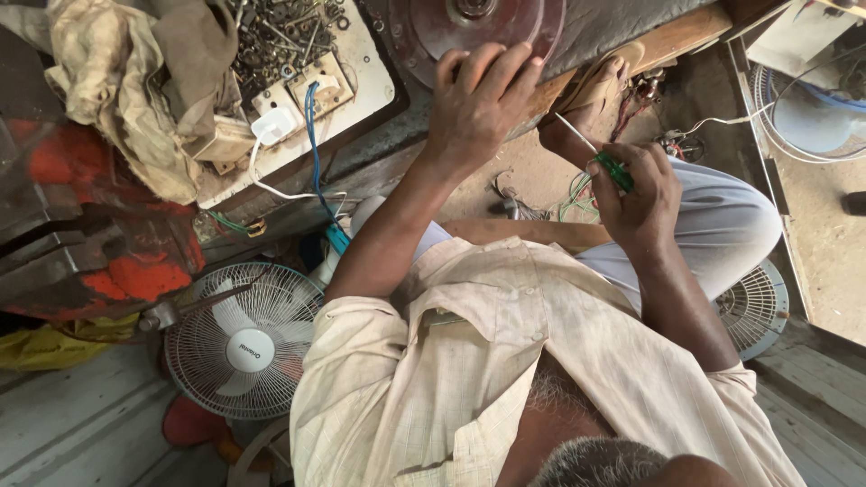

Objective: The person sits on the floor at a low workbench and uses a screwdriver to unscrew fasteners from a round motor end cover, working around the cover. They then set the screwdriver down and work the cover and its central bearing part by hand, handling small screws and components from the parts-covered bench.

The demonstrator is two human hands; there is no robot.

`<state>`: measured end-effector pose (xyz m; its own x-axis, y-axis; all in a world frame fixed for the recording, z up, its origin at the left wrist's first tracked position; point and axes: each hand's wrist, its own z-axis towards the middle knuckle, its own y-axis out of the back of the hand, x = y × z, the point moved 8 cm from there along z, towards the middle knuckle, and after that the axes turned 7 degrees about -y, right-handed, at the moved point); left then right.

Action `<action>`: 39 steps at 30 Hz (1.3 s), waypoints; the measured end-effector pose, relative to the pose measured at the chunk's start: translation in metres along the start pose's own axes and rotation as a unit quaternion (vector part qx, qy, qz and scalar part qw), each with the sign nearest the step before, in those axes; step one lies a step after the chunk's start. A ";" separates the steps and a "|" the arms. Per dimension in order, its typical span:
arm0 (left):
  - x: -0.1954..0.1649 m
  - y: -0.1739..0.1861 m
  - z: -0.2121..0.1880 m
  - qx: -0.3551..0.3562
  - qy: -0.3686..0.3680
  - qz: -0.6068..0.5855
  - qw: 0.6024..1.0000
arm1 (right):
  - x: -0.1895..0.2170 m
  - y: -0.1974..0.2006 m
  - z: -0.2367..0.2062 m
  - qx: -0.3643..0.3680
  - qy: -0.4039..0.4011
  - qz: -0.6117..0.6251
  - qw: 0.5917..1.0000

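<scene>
Here the right hand [636,194] grips a green screwdriver [597,154]; the left hand [474,104] lies flat on a metal disc [428,27].

Head camera, single view, looking steeply down.
Close over the person's own chest and arms; workbench edge [379,162] ahead.

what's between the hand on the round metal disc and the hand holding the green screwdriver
In the head view, between the left hand on the disc and the right hand lies the person's sandalled foot.

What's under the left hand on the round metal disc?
The left hand lies flat on the reddish round disc, fingers spread over its rim. The disc's lower edge beneath the palm is covered, so it cannot be seen.
</scene>
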<state>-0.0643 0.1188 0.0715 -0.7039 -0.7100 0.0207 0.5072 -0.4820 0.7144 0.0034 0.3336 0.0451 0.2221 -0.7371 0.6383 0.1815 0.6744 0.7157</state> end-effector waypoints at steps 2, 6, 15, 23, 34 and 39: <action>-0.001 0.004 -0.002 -0.004 0.003 -0.010 1.000 | -0.002 0.003 -0.003 -0.005 0.000 -0.002 1.000; 0.002 0.009 -0.004 -0.010 0.010 -0.014 1.000 | 0.003 0.003 -0.004 -0.015 0.012 0.007 1.000; 0.010 0.006 -0.007 -0.013 0.013 -0.021 1.000 | 0.032 -0.007 0.003 -0.045 0.077 -0.009 0.996; 0.010 -0.002 -0.010 -0.016 0.014 -0.015 1.000 | 0.043 -0.015 0.008 -0.054 0.097 -0.006 0.994; 0.009 -0.010 -0.014 -0.010 0.026 -0.005 1.000 | 0.044 -0.015 0.010 -0.048 0.099 -0.013 0.994; 0.009 -0.007 -0.011 -0.015 0.024 -0.010 1.000 | 0.043 -0.015 0.012 -0.036 0.090 -0.008 0.995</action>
<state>-0.0686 0.1102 0.0586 -0.6898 -0.7234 -0.0288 0.5081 -0.5120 0.6925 -0.0012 0.2913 0.0651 0.3857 -0.7320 0.5616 0.2537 0.6694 0.6982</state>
